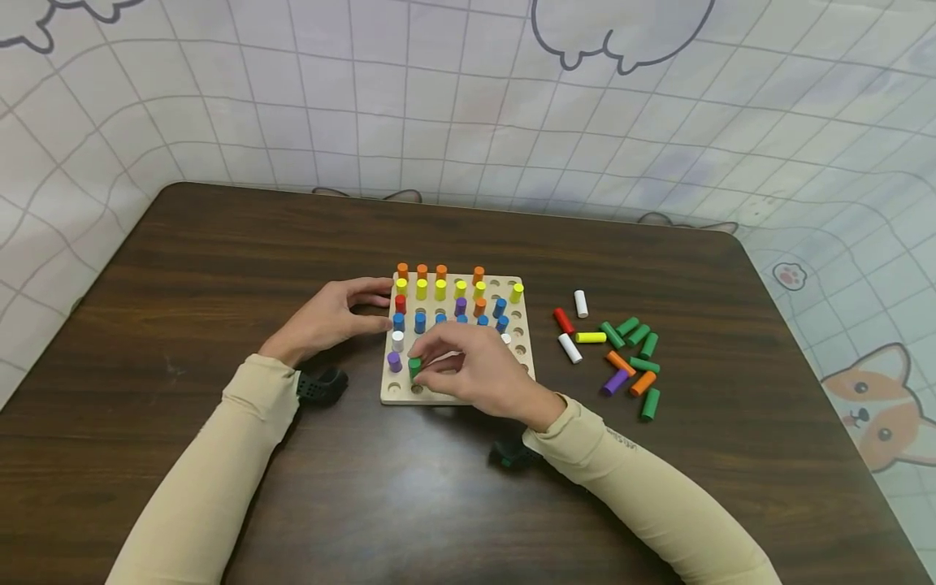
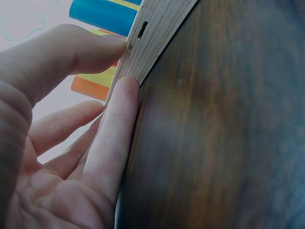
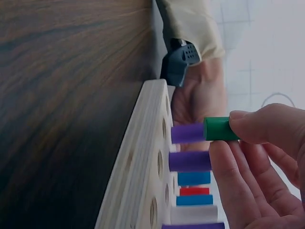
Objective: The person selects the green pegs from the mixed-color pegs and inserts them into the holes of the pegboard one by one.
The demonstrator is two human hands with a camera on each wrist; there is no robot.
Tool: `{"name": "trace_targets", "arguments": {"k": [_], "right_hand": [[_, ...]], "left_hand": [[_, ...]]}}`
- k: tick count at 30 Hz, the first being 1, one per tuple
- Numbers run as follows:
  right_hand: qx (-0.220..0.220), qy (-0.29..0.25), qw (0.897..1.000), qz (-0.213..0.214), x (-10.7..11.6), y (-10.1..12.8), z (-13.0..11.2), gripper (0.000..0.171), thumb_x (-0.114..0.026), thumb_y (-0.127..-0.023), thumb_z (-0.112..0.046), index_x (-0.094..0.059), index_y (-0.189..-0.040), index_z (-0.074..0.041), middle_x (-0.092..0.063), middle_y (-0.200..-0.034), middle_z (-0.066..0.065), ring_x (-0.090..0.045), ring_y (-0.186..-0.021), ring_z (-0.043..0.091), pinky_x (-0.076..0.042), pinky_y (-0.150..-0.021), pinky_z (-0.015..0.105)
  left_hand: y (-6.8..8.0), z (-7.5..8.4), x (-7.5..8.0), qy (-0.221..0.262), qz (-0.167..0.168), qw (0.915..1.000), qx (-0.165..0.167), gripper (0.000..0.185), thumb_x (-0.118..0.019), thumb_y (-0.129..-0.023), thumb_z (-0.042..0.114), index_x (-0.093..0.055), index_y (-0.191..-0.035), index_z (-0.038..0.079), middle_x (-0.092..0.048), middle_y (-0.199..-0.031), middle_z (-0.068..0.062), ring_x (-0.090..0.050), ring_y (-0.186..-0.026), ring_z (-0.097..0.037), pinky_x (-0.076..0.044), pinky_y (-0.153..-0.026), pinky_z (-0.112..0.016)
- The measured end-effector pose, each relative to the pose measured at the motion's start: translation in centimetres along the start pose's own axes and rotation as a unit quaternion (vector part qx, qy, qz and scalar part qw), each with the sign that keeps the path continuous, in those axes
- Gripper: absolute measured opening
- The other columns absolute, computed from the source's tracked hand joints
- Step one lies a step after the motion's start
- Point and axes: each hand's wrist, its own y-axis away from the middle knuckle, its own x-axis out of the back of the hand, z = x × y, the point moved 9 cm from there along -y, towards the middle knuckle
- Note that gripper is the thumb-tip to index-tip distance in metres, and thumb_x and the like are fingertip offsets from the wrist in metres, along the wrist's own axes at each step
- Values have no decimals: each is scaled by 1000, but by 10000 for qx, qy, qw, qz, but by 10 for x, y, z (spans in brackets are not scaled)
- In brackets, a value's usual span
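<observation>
My right hand (image 1: 478, 366) pinches a green peg (image 3: 220, 129) between thumb and fingertips, over the near-left part of a square wooden pegboard (image 1: 402, 398). In the right wrist view the peg's free end is off the board's face. A purple peg (image 1: 395, 362) stands upright just left of it. My left hand (image 1: 329, 321) rests at the board's left side, thumb and fingertips touching its edge (image 2: 145, 40). Rows of orange, yellow and blue pegs (image 1: 420, 323) stand on the board, with a few red, white and purple ones. The right hand hides some near holes.
Loose pegs lie right of the board: several green pegs (image 1: 638, 334), white pegs (image 1: 569, 348), a red peg (image 1: 563, 320), a yellow peg (image 1: 591, 337), orange pegs (image 1: 621, 363) and a purple peg (image 1: 615, 382). Under them is a dark wooden table (image 1: 351, 496), with a patterned wall covering behind.
</observation>
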Motion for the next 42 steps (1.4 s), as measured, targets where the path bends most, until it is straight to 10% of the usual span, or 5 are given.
{"name": "trace_targets", "arguments": {"k": [18, 26, 42], "right_hand": [[1093, 1386, 9843, -63, -25, -3, -24, 21, -80, -89, -7, -72, -109, -8, -76, -108, 4, -77, -97, 11, -58, -88, 16], [1692, 2206, 9606, 29, -32, 1, -33, 18, -79, -90, -8, -73, -107, -9, -74, -103, 3, -73, -91, 8, -58, -84, 15], [1207, 2060, 9710, -98, -33, -5, -22, 20, -79, -91, -9, -72, -110, -8, -76, -107, 3, -76, -95, 9, -59, -87, 17]], "left_hand": [[-2, 4, 0, -79, 46, 9999, -99, 70, -76, -94, 21, -46, -155, 9, -56, -152, -14, -56, -137, -32, -39, -120, -55], [-2, 2, -1, -11, 3, 10000, -70, 69, -76, -94, 21, -45, -155, 9, -56, -151, -14, -55, -137, -32, -39, -120, -55], [0, 0, 0, 0, 9, 10000, -43, 70, -77, -93, 22, -45, -155, 9, -56, -152, -14, -55, -138, -32, -39, -120, -55]]}}
